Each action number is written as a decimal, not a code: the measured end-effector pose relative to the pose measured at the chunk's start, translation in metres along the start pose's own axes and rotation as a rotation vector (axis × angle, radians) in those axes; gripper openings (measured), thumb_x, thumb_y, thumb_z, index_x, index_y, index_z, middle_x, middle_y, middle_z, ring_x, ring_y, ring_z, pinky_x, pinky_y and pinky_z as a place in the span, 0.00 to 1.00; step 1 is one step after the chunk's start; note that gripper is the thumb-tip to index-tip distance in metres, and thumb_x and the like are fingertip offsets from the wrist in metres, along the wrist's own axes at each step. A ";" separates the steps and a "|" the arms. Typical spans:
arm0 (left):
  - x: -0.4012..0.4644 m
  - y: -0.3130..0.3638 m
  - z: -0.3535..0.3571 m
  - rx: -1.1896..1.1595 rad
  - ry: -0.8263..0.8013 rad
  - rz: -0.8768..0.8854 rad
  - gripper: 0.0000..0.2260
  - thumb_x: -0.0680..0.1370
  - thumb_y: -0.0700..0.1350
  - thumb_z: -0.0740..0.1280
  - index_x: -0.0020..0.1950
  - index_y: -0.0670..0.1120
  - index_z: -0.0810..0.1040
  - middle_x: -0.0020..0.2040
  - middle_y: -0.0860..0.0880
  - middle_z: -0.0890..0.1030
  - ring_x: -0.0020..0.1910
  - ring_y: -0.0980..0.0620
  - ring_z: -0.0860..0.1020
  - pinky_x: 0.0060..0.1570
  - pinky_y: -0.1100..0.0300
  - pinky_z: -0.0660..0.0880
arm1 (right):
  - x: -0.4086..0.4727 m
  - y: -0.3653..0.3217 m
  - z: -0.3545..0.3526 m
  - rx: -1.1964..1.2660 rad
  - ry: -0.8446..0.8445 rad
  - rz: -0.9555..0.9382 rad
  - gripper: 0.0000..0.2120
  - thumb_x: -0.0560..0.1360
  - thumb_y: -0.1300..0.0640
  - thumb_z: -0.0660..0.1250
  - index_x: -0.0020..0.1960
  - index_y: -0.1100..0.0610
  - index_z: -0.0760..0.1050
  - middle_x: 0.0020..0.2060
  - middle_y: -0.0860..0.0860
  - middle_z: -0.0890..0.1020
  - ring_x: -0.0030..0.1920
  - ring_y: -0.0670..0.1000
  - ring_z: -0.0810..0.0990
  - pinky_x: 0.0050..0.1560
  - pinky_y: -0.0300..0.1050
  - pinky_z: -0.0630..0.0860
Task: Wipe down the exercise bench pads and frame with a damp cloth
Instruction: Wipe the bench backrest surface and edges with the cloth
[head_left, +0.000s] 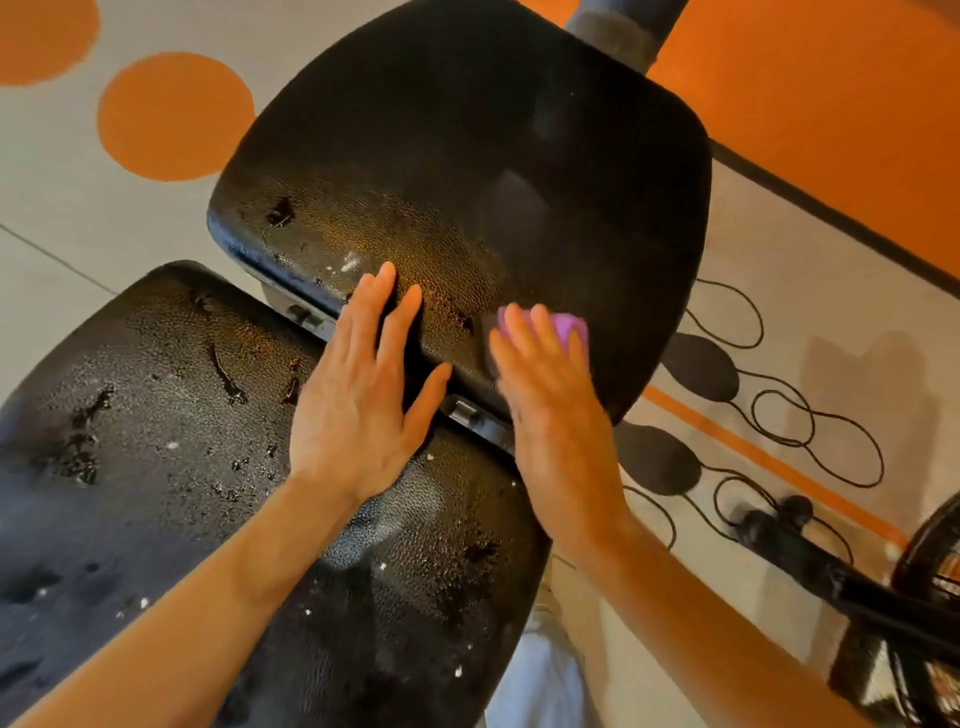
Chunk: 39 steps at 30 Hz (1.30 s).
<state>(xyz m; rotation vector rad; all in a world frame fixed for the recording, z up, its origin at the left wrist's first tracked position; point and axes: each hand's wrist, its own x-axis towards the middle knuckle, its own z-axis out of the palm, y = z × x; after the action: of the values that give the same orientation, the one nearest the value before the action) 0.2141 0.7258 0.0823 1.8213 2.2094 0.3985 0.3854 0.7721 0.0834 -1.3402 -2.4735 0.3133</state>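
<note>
On the near edge of the upper bench pad, the pink cloth lies flat beneath the straight fingers of the right hand, which presses it to the vinyl. The left hand, fingers spread and holding nothing, rests just beside it, spanning the gap to the cracked lower pad.

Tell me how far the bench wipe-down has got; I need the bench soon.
Nothing looks finished. The right hand presses a pink cloth flat on the far pad's near edge; the left hand lies flat beside it. The near pad shows white specks and torn patches. The frame between the pads looks unwiped.
</note>
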 end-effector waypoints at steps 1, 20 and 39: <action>0.000 -0.001 0.000 -0.001 0.006 0.004 0.28 0.83 0.57 0.57 0.80 0.45 0.60 0.82 0.46 0.54 0.81 0.47 0.53 0.74 0.51 0.62 | -0.024 -0.002 -0.005 -0.032 -0.089 -0.106 0.25 0.73 0.67 0.64 0.70 0.61 0.69 0.71 0.57 0.70 0.74 0.57 0.64 0.75 0.57 0.57; -0.001 -0.001 -0.002 -0.041 0.024 0.038 0.26 0.84 0.49 0.55 0.79 0.39 0.58 0.80 0.40 0.57 0.80 0.43 0.55 0.76 0.43 0.61 | 0.036 0.005 0.000 0.098 -0.260 -0.268 0.22 0.78 0.64 0.60 0.72 0.59 0.67 0.74 0.54 0.65 0.77 0.54 0.56 0.78 0.52 0.51; -0.032 -0.044 -0.024 0.099 0.093 -0.276 0.31 0.83 0.55 0.53 0.81 0.39 0.54 0.81 0.41 0.54 0.81 0.44 0.51 0.80 0.48 0.48 | 0.023 0.027 -0.035 -0.092 -0.432 -0.648 0.23 0.81 0.65 0.44 0.72 0.59 0.66 0.72 0.55 0.68 0.76 0.56 0.59 0.76 0.54 0.53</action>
<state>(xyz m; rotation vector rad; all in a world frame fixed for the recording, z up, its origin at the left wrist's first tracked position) 0.1710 0.6849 0.0896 1.5388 2.5415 0.3286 0.4075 0.8069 0.1111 -0.4577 -3.1381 0.3570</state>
